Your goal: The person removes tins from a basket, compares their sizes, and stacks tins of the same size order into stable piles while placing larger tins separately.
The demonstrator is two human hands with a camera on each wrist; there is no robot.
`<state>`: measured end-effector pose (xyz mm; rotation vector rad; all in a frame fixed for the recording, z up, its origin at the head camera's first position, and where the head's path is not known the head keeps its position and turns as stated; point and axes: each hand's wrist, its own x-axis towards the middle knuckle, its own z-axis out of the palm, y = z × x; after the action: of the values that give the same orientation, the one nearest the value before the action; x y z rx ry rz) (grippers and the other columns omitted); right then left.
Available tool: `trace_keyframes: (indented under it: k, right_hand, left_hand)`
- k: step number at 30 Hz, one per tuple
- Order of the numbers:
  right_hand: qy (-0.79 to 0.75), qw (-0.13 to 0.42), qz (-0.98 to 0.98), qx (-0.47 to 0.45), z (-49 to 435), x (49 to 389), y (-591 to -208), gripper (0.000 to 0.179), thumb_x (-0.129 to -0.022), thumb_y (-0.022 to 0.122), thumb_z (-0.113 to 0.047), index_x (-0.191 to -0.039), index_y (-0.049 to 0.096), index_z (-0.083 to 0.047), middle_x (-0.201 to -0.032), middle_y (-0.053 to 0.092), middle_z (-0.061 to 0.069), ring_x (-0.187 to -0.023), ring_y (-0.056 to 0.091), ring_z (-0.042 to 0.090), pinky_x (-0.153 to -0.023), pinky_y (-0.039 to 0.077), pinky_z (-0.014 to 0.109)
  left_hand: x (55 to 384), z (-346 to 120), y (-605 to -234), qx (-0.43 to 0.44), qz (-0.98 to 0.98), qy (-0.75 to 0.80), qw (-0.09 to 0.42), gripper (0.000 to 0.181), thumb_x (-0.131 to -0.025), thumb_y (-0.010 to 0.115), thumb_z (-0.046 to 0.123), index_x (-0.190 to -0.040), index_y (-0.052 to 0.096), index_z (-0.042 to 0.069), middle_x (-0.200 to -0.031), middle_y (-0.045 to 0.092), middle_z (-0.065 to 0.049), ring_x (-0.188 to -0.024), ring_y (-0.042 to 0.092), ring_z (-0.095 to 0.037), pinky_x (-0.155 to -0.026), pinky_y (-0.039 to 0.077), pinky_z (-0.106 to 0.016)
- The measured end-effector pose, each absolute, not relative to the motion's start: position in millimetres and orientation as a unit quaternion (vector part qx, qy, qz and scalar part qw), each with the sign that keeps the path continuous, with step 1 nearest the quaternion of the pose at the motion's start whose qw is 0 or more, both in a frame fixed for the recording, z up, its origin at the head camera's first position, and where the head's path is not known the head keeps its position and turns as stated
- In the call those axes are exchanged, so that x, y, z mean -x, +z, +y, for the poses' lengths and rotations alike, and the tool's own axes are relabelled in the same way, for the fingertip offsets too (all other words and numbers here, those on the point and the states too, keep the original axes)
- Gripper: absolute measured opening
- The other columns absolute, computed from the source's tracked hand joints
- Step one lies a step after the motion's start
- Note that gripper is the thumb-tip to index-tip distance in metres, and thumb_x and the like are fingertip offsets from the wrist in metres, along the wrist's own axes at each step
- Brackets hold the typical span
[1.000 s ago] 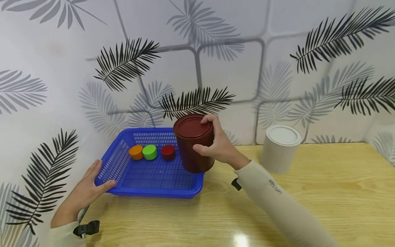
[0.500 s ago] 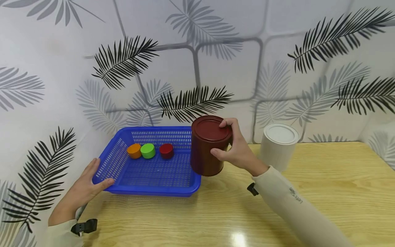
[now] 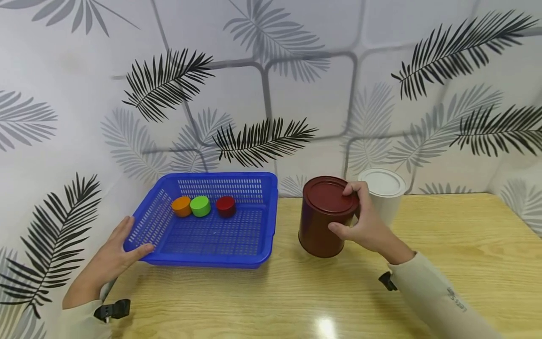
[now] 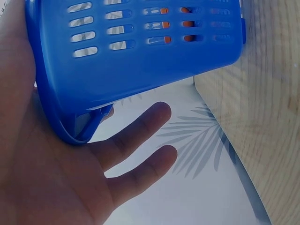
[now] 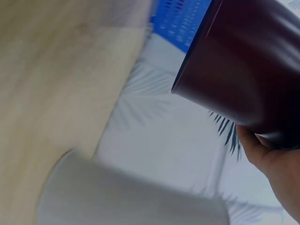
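Note:
My right hand grips a dark red lidded can, fingertips on the lid's edge and thumb against its side. In the right wrist view the dark red can hangs tilted, its bottom apart from the table. At the left stands a blue plastic basket. One corner of it lies in the crook of my left hand, thumb along the near rim. The left wrist view shows two straight, spread fingers below the blue rim. Inside the basket sit small round orange, green and red pieces.
A white lidded can stands on the wooden table, just behind my right hand and partly hidden by it. Close behind the basket and cans rises a wall with a leaf pattern.
My right hand has carried the dark red can rightward and lower, from over the basket's right side to beside the white can. My left hand stays at the basket's corner.

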<state>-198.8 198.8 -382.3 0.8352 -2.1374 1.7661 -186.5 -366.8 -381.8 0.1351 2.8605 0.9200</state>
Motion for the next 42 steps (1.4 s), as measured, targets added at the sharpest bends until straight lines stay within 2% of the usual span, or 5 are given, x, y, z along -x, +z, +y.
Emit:
trace_keyframes:
  k: [5, 11, 24, 32, 42]
  right_hand:
    - [0.581, 0.134, -0.757, -0.268, 224, 182, -394, 0.064, -0.074, 0.077, 0.013, -0.114, 0.028, 0.005, -0.119, 0.038, 0.012, -0.112, 0.053, 0.012, -0.094, 0.042, 0.017]
    - [0.554, 0.157, -0.771, -0.271, 252, 165, -404, 0.066, -0.068, 0.079, 0.019, -0.111, 0.029, 0.006, -0.115, 0.039, 0.012, -0.104, 0.055, 0.012, -0.089, 0.044, 0.017]
    - [0.486, 0.166, -0.829, -0.223, 302, 139, -419, 0.068, -0.065, 0.083, 0.015, -0.108, 0.031, 0.003, -0.111, 0.038, 0.006, -0.097, 0.051, 0.007, -0.082, 0.040, 0.013]
    - [0.428, 0.133, -0.866, -0.222, 315, 135, -413, 0.068, -0.067, 0.089, 0.004, -0.107, 0.036, -0.004, -0.110, 0.042, 0.003, -0.097, 0.050, 0.004, -0.081, 0.038, 0.011]
    - [0.402, 0.101, -0.878, -0.240, 323, 132, -404, 0.067, -0.070, 0.090, 0.000, -0.106, 0.034, -0.006, -0.112, 0.041, -0.001, -0.100, 0.047, 0.003, -0.080, 0.036, 0.012]
  left_hand:
    - [188, -368, -383, -0.049, 0.953, 0.294, 0.061, 0.105, -0.099, 0.061, 0.048, -0.159, -0.010, 0.000, -0.163, -0.014, -0.028, -0.145, -0.007, -0.057, -0.102, 0.012, -0.081]
    - [188, -368, -384, -0.049, 0.955, 0.286, 0.059, 0.105, -0.099, 0.060, 0.048, -0.158, -0.010, -0.001, -0.163, -0.014, -0.029, -0.145, -0.006, -0.057, -0.102, 0.013, -0.080]
    - [187, -368, -383, -0.044, 0.952, 0.295, 0.061, 0.106, -0.098, 0.062, 0.050, -0.159, -0.012, 0.002, -0.164, -0.014, -0.027, -0.145, -0.006, -0.058, -0.102, 0.012, -0.081]
    - [185, -368, -385, -0.050, 0.953, 0.293, 0.055, 0.105, -0.099, 0.061, 0.048, -0.159, -0.011, 0.000, -0.163, -0.014, -0.028, -0.145, -0.006, -0.057, -0.103, 0.012, -0.080]
    - [186, -367, -384, -0.058, 0.953, 0.293, 0.044, 0.105, -0.098, 0.062, 0.047, -0.159, -0.008, -0.001, -0.164, -0.011, -0.027, -0.146, -0.003, -0.056, -0.105, 0.013, -0.078]
